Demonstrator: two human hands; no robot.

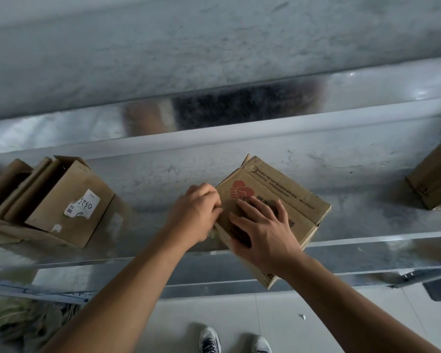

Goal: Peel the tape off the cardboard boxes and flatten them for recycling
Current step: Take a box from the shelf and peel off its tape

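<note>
Brown cardboard box with a red heart-and-hands print [278, 186] is held down on a grey metal ledge [163, 174], between two hands.

The right hand [265, 233] is laid flat on the box's top face, fingers straight and spread. The left hand [194, 212] is set against the box's left edge, fingers curled and bunched in a pinch there; whether tape or cardboard is pinched cannot be told. The box is turned cornerwise, its near corner overhanging the ledge front below the right wrist. Well apart to the left, an open brown carton with a white handwritten label [69, 200] is seen; another brown carton [433, 182] is cut off at the far right.
</note>
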